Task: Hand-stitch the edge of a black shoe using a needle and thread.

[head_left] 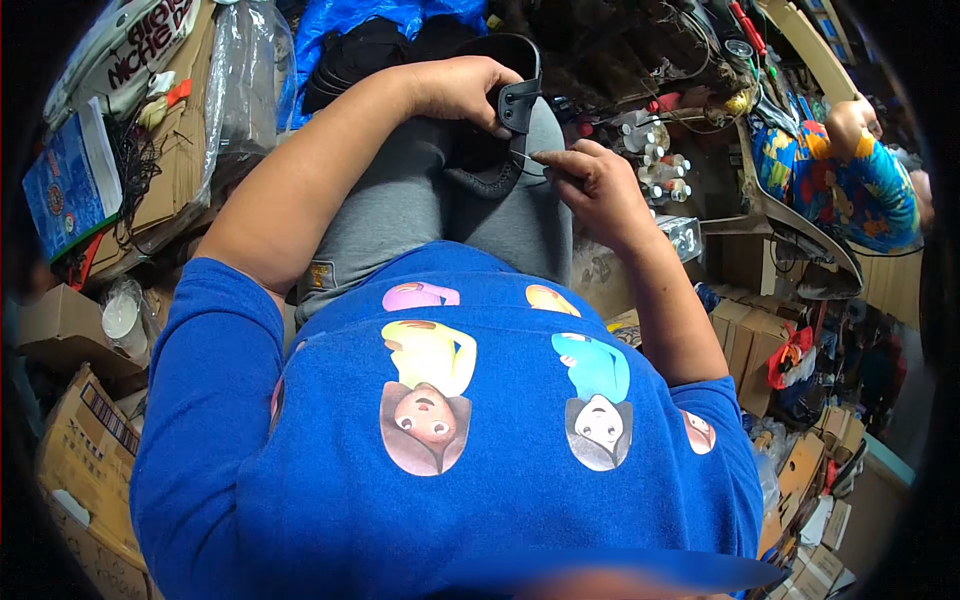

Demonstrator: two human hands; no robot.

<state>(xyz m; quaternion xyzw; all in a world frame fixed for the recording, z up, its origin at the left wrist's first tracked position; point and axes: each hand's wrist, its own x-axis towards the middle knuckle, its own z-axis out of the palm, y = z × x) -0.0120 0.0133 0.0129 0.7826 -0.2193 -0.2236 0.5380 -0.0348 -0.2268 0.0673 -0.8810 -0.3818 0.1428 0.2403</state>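
Observation:
My left hand [465, 92] grips a black, leather-like sandal [518, 105] resting over my thighs in grey trousers. Its strap curves up past my fingers and has two round studs on a side tab. A textured dark edge curves round its near end, while much of the rest is hidden behind my hand and in shadow. Just right of the sandal, my right hand [597, 187] has its thumb and forefinger pinched together. From the pinch a thin, needle-like piece or thread [524, 156] runs to the sandal's side; which of these it is I cannot make out.
Black items lie on a blue plastic sheet [325, 25] beyond my knees. Several small bottles [650, 160] stand to the right, near another person in a colourful garment [825, 180]. Cardboard boxes [90, 460] and a blue book [70, 185] are on the left.

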